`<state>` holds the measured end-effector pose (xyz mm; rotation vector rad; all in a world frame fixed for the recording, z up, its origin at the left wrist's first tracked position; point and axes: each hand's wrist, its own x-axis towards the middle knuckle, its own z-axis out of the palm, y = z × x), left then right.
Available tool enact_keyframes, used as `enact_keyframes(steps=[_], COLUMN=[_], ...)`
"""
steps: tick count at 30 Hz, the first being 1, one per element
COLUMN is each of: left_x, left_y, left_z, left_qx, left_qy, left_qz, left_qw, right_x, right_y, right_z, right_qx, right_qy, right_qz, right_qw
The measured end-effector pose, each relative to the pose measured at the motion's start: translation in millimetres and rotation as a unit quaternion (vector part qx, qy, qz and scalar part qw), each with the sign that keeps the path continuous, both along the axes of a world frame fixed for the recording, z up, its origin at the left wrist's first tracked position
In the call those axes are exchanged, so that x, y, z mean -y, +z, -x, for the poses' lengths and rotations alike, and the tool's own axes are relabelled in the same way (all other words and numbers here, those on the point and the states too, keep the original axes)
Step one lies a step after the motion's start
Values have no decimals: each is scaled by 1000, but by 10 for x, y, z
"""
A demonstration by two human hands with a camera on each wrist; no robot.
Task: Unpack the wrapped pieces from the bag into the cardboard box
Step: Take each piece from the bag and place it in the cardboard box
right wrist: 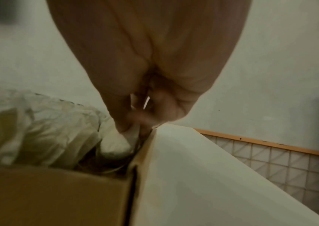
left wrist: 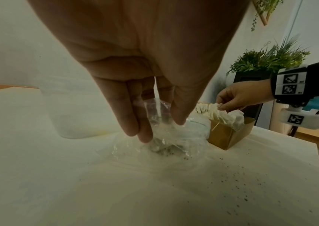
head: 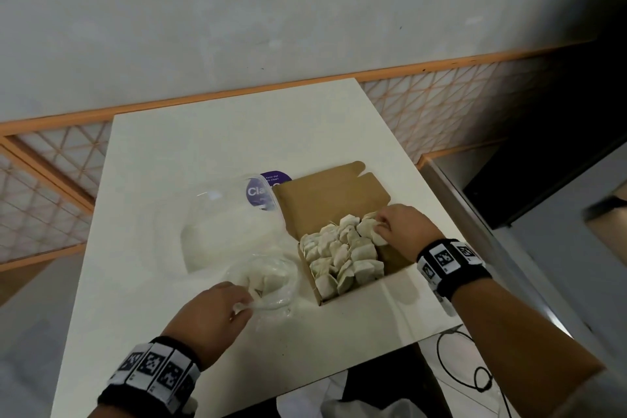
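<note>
1. The right hand point(head: 400, 227) is hovering over the far right corner of the cardboard box point(head: 395, 256), and its fingers point(right wrist: 123, 122) are pinching one wrapped piece point(right wrist: 116, 145) low against the box wall.
2. The left hand point(head: 210, 310) is resting at the near edge of the bag point(head: 268, 282); its fingers point(left wrist: 133, 122) are narrow and are pinching the clear plastic, with the bag lying on the tabletop point(head: 203, 146) just beside the box.
3. The wrapped pieces in the box point(head: 342, 256) are already filling most of it in close rows. A few pale pieces seem to be remaining in the bag, but the plastic is making them hard to count.
4. To do this step well, I think the right hand should be setting its piece into the free gap at the corner and pushing it down only lightly, because the paper wrapping looks soft and could crush.
5. The piece should be standing like its neighbours, so the rows are staying tight and space is left for the rest.
6. The left hand should be keeping the mouth of the bag open and steady, as the thin plastic will probably slide on the smooth tabletop when the next piece is pulled out.
7. A clear tub point(head: 224, 217) with a purple label is standing behind the bag and is not in the way.
</note>
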<state>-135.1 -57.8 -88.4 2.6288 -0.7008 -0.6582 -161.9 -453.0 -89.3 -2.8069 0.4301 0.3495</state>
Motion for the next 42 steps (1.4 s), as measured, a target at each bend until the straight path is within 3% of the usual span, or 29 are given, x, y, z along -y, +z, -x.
enact_keyframes(steps=[4,9,13,15,17,21,26,29,34,42], left_x=[-19,-32,-20,-14,-12,-24,-65,-121,-179,-144], left_y=[16,56,94,144,186,227,241,207,140,42], left_z=[1,18,83,111,142,175,190,187,186,165], left_qx=[11,17,55,84,123,198,210,193,130,36], left_qy=[-9,-19,-33,-43,-50,-69,-74,-52,3,38], left_qz=[0,12,13,17,32,65,78,81,111,87], left_qw=[1000,1000,998,995,991,976,972,977,985,995], right_x=[-23,-178,-796,-1193,-1512,-1882,-2028,-1986,-1806,-1727], right_y=[-3,198,496,567,510,302,157,156,386,790], right_z=[-10,67,155,207,208,72,-31,-43,63,166], right_qx=[22,60,144,126,107,76,60,55,119,145], right_qy=[-52,-81,40,140,224,280,308,297,163,7], right_qz=[43,13,-92,-176,-202,-155,-38,-14,-190,-445], right_qw=[997,995,984,966,947,944,949,953,961,884])
